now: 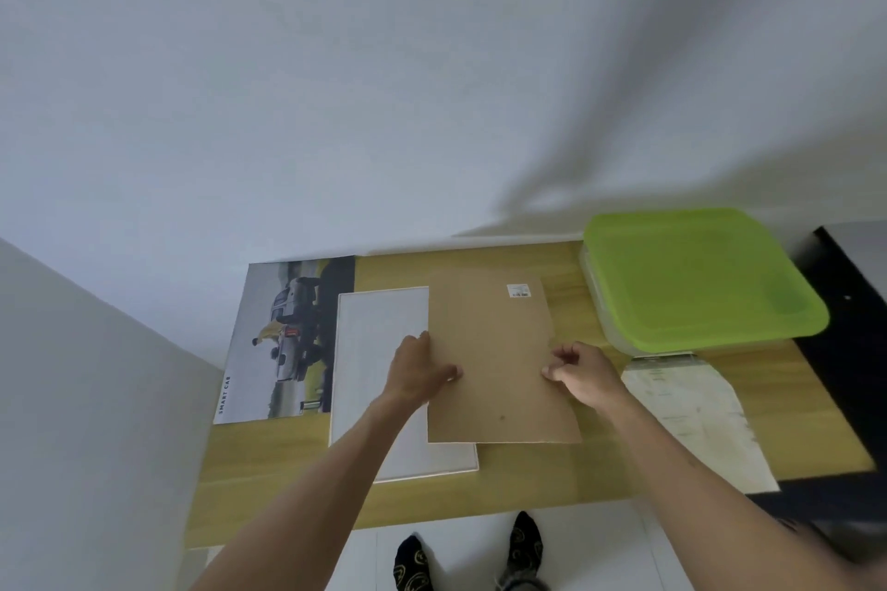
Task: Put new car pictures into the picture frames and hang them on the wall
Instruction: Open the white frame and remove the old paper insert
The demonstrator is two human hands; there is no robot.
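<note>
Backing board: a flat brown rectangular fibreboard backing board [499,360] lies near the middle of the desk, its left part overlapping the picture frame; a small white label [518,290] sits near its far right corner.
Picture frame: a white rectangular picture frame [374,379] lies flat on the desk, partly under the backing board, with its near corner showing beyond the board's near edge.
Car picture: a glossy printed car poster with a grey pickup and the words "SMART CAR" [283,341] lies flat at the far left of the desk, its right edge tucked under the frame, its far edge at the wall.
Left hand: the left hand [422,370] grips the board's left edge, thumb on top and fingers curled at the edge.
Right hand: the right hand [576,370] pinches the board's right edge, fingers curled.
Desk: a light yellow wooden desk [480,489] stands against a plain white wall [384,86].
Box: a clear plastic storage box with a lime green lid [696,278] rests at the far right of the desk, well apart from the board.
Paper: a white, smudged printed paper sheet [696,418] lies on the desk just near of the box, to the right of the right hand.
Floor: the person's feet in black socks with yellow smiley faces [525,542] stand on a white floor by the desk's near edge.
</note>
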